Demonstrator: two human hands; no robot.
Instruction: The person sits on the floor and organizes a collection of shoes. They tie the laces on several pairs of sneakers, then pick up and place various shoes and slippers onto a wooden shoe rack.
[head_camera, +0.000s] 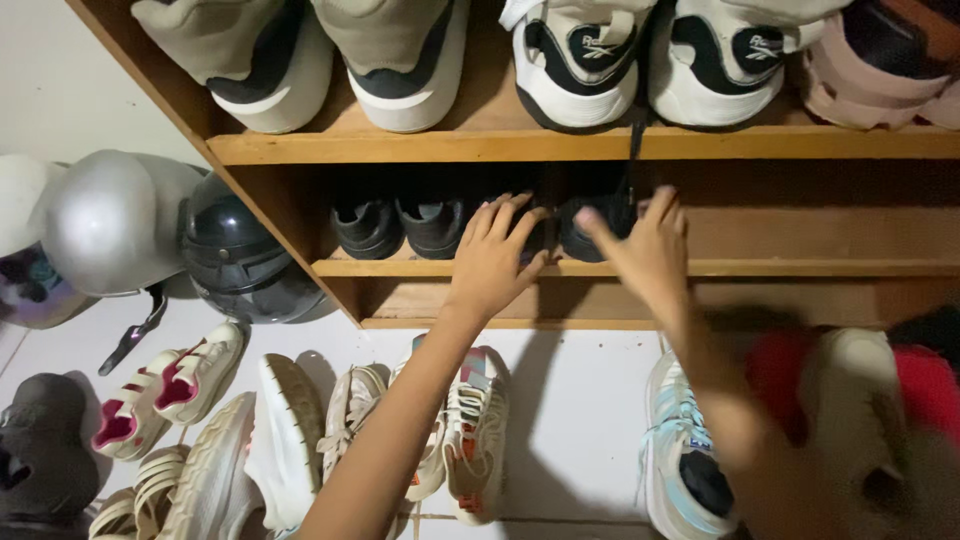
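Our hands are up at the middle shelf (800, 268) of a wooden rack, and honestly a lot of it is murky. The left hand (492, 258) has its fingers spread over a black shoe (540, 235) that we can barely make out, since the hand covers most of it and the shelf is in deep shadow. The right hand (645, 245) is blurred, fingers loosely apart, resting on the second black shoe (592, 225), just beside the first; we can't tell whether either hand actually has a grip or is only touching. Further left on the same shelf sits another dark pair (400, 225), rounded toes, matte, the backs lost in the dark. The top shelf (560, 145) holds chunky sneakers cut off by the frame edge: a grey pair (330, 60) with white soles and a white pair (650, 65) with black panels, one dark lace dangling down. At lower right there's a red and beige blur (860, 420) we can't identify. Left of the rack are helmets, a smooth silver one (110, 220) and a glossy black one (235, 255). On the white floor (570, 420) lie mesh trainers (460, 420), a pale blue sneaker (685, 450) and pink-lined strappy sandals (170, 395), partly cropped.
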